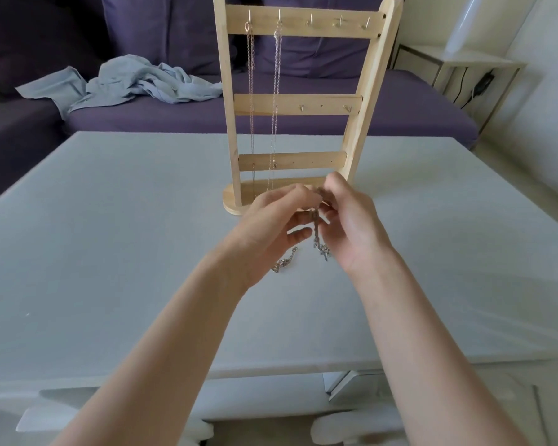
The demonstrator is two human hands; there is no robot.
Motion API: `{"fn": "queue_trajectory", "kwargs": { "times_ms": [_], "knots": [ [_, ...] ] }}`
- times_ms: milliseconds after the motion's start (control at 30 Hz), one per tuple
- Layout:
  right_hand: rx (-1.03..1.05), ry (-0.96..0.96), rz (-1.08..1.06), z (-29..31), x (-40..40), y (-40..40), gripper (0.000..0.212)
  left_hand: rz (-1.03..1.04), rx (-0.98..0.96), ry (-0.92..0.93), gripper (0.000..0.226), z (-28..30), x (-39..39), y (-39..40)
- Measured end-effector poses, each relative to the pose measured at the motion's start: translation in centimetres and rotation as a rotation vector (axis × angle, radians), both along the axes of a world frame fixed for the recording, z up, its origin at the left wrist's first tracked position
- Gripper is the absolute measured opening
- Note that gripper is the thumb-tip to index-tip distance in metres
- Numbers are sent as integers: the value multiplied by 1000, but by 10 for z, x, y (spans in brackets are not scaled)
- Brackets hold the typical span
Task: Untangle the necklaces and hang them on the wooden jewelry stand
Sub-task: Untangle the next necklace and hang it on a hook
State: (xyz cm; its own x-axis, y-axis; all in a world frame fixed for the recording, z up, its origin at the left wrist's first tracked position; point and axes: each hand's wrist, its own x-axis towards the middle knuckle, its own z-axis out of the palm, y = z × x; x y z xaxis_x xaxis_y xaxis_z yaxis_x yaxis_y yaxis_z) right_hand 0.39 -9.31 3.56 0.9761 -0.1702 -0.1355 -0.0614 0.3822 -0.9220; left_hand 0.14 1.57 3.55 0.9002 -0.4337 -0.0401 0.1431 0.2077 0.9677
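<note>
Both hands meet above the pale grey tabletop (110, 220), just in front of the base of the upright light-wood jewelry stand (303, 104). The left hand (268, 226) and the right hand (351, 223) are close together, fingertips nearly touching, each pinching the upper part of a tangled silver chain necklace (318, 233) held between them. The chain hangs down from the fingers in a twisted strand, ending in a small ornate cluster; the strand is too fine to tell how many chains it holds. A second silver piece, a short chain with a small pendant (284, 260), lies on the tabletop just below the left hand. Two thin chain necklaces (264, 91) hang from the two leftmost hooks of the stand's top rail, falling past the middle and lower rails to the base; the hands hide the base's right part. Behind the table runs a dark purple sofa (400, 107), with a crumpled pale blue cloth (136, 82) on its seat to the left of the stand. A small white side table (458, 62) stands at the far right.
</note>
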Motion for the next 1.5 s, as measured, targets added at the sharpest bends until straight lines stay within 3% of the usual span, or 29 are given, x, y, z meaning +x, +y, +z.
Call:
{"fn": "queue_trajectory", "kwargs": {
  "times_ms": [100, 267, 500, 633, 767, 867, 933, 1033, 1167, 1267, 1433, 1500],
  "knots": [
    [113, 14, -65, -2, 3, -2, 24, 175, 125, 19, 18, -6, 4, 1],
    [117, -14, -5, 1, 0, -2, 21, 358, -42, 151, 7, -8, 9, 2],
    [208, -32, 99, 5, -1, 2, 28, 525, 87, 9, 5, -6, 9, -10],
    [171, -23, 177, 6, -2, -5, 27, 498, 145, -73, 6, -8, 11, -8],
    [-334, -46, 193, 0, -4, -15, 12, 440, 145, -89, 11, -6, 15, -1],
    [-553, -34, 91, -2, -6, -22, 10, 382, 387, -268, 14, -10, 14, -2],
    [-547, 30, 45, -3, -6, -24, 7, 328, 524, -371, 17, -14, 11, -5],
    [-363, 139, -3, -3, -7, -25, 12, 242, 578, -368, 19, -20, 5, -13],
    [-229, 144, -54, 0, -6, -25, 14, 244, 476, -187, 16, -18, 2, -17],
    [-238, 101, -80, 0, -7, -26, 13, 274, 364, -62, 12, -13, 5, -12],
    [-310, 31, -134, 3, -6, -27, 25, 230, 539, -162, 20, -14, 6, -11],
    [-342, 49, -132, 3, -6, -28, 25, 205, 520, -157, 24, -12, 6, -9]
  ]
}}
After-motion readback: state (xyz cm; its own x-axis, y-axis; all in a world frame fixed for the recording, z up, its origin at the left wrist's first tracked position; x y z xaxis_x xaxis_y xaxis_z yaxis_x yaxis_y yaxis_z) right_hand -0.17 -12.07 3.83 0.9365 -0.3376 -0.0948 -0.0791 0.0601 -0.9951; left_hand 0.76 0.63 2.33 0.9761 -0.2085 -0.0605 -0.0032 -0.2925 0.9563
